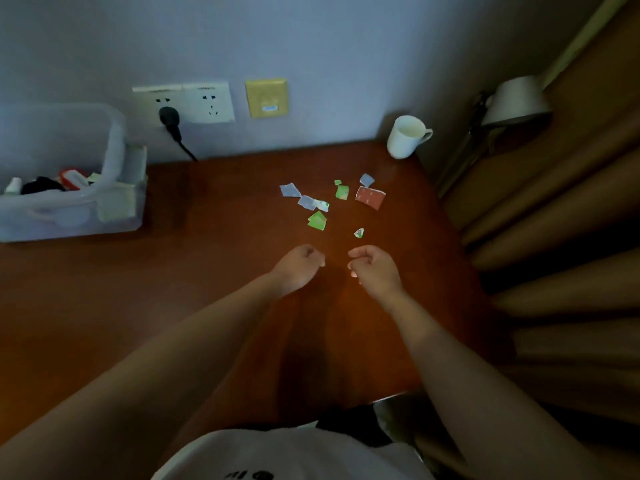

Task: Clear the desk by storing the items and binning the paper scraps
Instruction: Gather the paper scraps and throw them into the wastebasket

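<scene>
Several torn paper scraps lie scattered on the brown desk (207, 271): a red one (370, 197), green ones (317, 220), pale blue ones (290, 190) and a tiny one (359, 232). My left hand (299, 266) and my right hand (375, 268) hover side by side just in front of the scraps, fingers curled inward. Neither hand visibly holds anything. A clear plastic storage box (121, 188) stands at the desk's back left with several small items inside.
A white mug (405, 136) stands at the back right corner by the wall. A black plug (169, 121) sits in the wall socket, its cable running down behind the desk. A lamp (516, 100) and curtain folds are to the right.
</scene>
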